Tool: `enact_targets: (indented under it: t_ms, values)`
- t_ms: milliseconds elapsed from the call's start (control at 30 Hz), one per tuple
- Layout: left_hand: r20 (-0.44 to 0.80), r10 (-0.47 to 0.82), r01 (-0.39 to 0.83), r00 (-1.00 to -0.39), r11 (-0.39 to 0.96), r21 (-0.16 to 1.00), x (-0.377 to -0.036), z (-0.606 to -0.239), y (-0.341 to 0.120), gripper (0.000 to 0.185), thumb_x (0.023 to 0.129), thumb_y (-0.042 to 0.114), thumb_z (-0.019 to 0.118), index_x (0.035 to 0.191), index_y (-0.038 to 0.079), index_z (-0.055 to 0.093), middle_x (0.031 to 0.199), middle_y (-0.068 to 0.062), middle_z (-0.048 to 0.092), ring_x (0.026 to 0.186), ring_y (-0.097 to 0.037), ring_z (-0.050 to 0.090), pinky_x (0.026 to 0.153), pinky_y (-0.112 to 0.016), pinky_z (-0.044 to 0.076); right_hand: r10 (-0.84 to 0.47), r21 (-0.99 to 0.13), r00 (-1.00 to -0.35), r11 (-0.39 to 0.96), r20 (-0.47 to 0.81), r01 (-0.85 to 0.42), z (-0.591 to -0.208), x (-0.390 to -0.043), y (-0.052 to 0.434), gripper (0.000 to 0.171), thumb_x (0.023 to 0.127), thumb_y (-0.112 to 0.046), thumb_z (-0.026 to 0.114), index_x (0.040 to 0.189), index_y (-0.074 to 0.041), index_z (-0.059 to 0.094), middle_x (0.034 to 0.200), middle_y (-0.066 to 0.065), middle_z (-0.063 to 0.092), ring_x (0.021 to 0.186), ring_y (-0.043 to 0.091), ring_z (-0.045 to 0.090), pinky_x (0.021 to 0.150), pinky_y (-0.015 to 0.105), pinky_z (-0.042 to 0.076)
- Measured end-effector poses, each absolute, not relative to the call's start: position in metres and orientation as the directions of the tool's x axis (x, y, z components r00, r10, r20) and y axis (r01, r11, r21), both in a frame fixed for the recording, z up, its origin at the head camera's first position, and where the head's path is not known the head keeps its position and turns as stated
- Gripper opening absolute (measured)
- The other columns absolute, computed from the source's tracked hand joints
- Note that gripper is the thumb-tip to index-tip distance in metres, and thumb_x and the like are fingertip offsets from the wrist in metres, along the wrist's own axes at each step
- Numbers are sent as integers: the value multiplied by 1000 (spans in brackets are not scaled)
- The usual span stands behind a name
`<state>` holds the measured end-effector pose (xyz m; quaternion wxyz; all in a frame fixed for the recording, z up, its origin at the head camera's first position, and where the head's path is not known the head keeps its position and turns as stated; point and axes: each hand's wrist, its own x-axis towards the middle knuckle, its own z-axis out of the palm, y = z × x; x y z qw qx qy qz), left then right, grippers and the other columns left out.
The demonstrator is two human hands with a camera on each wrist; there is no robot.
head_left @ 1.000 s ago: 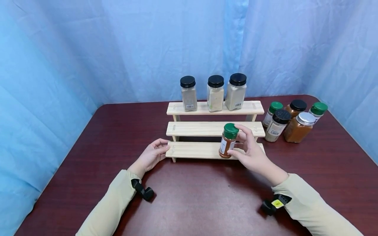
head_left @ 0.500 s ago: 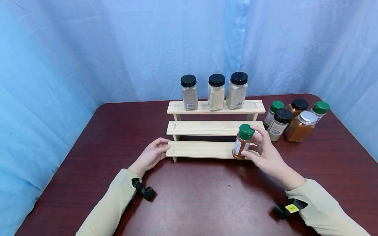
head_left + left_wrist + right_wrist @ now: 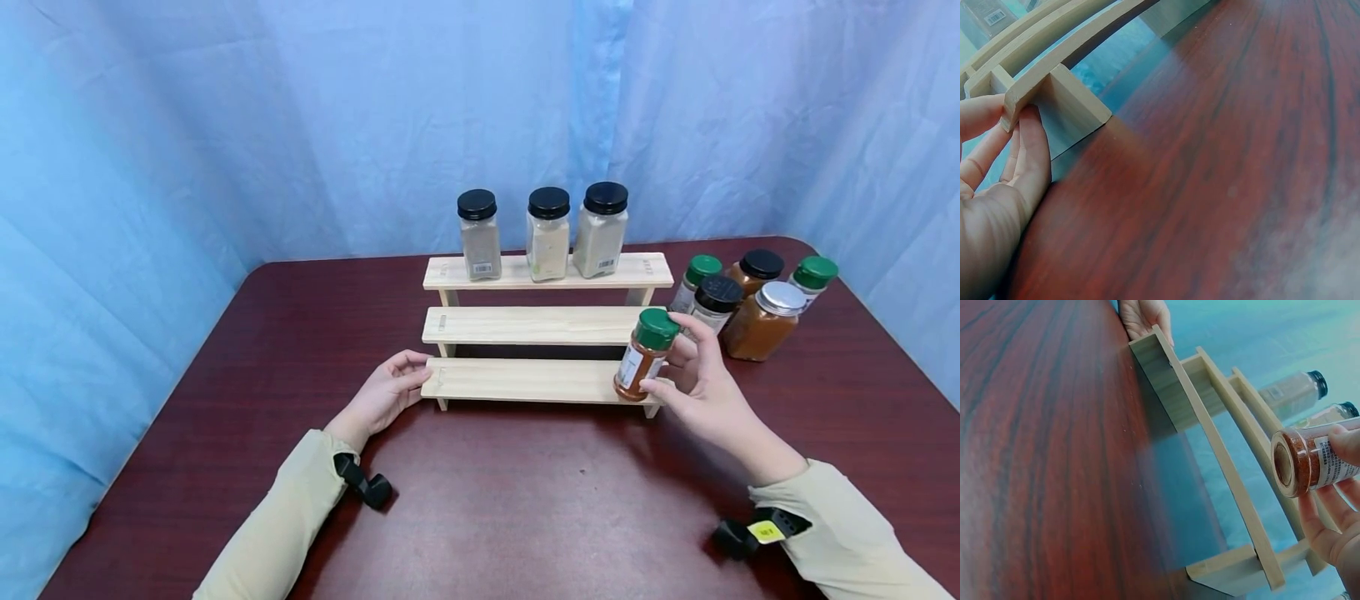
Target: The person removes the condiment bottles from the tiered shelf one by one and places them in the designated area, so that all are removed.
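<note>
A three-step wooden rack (image 3: pixel 525 379) stands mid-table. My right hand (image 3: pixel 693 379) grips a green-capped jar of reddish spice (image 3: pixel 643 354), tilted, just over the right end of the lowest step; the right wrist view shows the jar (image 3: pixel 1310 464) held clear of the rack (image 3: pixel 1222 450). My left hand (image 3: pixel 390 390) rests against the left end of the lowest step, its fingers (image 3: pixel 1025 147) touching the rack's end post (image 3: pixel 1060 103). Three black-capped jars of pale powder (image 3: pixel 547 233) stand on the top step. The middle step is bare.
Several more spice jars (image 3: pixel 750 304) cluster on the dark red table (image 3: pixel 487 500) to the right of the rack, close behind my right hand. Blue cloth (image 3: pixel 225 125) hangs around the table on all sides.
My right hand has carried the green-capped jar rightward along the lowest step, from its middle to its right end. The left hand has stayed put.
</note>
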<state>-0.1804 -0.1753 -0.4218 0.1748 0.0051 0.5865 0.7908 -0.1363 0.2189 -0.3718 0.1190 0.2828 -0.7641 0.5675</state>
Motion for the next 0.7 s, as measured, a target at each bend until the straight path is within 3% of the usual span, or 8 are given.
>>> enact_targets:
  t_ms: [467,700]
  values:
    - [-183,304,-265,-935,-256,930,-182,-423,-177,26,95,-6,47,98,18,56,91,4,64,83,-7,64,74,-21,53,-270,-734,-843,415,465,-538,-370,-134,241,89,76,23,61,144,-4,11,121,-27,48,100,-12,54,82,5,44]
    - [-188,299,-268,-935,-252,930,-182,-421,-177,25,95,-6,46,99,17,56,92,3,64,82,-8,64,73,-22,53,-312,-706,-843,461,438,-537,-369,-135,262,88,76,22,63,143,-2,10,121,-30,46,103,-16,51,83,3,42]
